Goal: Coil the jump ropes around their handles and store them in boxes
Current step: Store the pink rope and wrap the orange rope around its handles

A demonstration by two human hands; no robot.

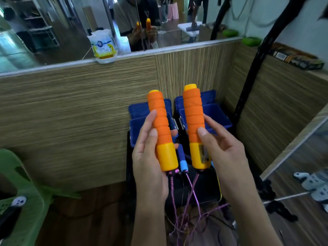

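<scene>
Gripping one orange foam handle apiece, the left hand [149,157] curls round the left handle [162,129] and the right hand [221,148] pinches the right handle [195,125] between thumb and fingers. Both handles stand nearly upright, side by side but apart, in front of two open blue boxes [218,114]. A purple rope [194,190] hangs from their yellow lower ends in a loose tangle. A blue handle [182,159] lies between them, lower down.
</scene>
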